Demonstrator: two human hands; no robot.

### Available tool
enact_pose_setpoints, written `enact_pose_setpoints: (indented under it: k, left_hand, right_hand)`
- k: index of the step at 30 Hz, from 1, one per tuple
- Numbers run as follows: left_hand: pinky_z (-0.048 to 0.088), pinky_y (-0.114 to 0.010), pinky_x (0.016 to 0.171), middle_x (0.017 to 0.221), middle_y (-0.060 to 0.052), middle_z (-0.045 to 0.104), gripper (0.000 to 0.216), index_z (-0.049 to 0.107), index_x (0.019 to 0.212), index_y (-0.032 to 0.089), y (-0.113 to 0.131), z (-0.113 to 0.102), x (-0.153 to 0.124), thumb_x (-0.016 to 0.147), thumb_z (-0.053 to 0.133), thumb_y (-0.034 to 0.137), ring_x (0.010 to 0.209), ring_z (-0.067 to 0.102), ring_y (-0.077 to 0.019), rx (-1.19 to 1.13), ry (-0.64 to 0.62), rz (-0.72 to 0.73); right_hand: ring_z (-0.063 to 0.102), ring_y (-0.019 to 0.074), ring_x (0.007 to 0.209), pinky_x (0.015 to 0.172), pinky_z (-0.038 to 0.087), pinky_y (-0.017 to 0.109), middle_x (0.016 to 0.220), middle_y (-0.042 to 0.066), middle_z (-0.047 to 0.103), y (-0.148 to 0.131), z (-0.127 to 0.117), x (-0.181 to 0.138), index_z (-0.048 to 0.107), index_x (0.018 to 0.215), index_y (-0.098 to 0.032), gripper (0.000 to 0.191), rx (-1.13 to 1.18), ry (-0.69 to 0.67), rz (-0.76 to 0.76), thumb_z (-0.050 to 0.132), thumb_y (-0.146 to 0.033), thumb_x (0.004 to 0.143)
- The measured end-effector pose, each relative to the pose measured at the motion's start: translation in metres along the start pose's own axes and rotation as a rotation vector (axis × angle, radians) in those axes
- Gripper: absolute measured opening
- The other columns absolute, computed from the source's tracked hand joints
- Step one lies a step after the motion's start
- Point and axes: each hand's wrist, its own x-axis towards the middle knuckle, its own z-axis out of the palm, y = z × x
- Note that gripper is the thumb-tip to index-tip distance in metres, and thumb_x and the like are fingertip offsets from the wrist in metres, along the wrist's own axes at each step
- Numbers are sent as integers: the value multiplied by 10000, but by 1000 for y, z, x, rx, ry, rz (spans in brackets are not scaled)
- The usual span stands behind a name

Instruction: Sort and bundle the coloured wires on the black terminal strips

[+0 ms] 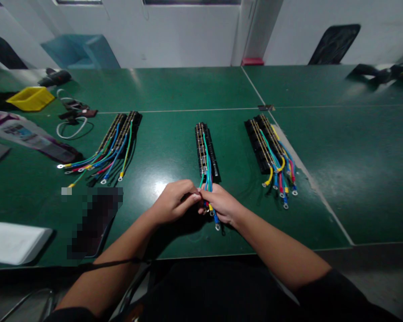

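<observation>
I have both forearms (121, 252) angled inward, left hand (177, 202) pinched together, its hold unclear, right hand (223, 203) closed around wires (208, 181), terminal strip (201, 147) just beyond, green tabletop (161, 147), white wall (195, 36).

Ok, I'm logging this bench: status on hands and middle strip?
Right hand closed around the wires; left hand at the same bundle, hold unclear. Middle strip on the green table, lugs facing near edge. Other strips either side, apart from hands.

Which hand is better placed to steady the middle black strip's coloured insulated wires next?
Likely the right hand: its thumb lies across the wires, while fingertips of the left hand sit beside it.
</observation>
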Motion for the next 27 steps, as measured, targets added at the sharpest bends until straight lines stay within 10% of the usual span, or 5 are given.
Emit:
enact_pose_setpoints:
  k: [27]
  left_hand:
    - [390,-234,638,719,-7,605,180,542,797,163,0,3,0,921,485,282,660,540,-113,-60,26,-38]
  right_hand:
    - [544,90,391,350,396,166,513,-45,533,3,0,1,497,748,-171,226,-28,62,-43,643,-330,812]
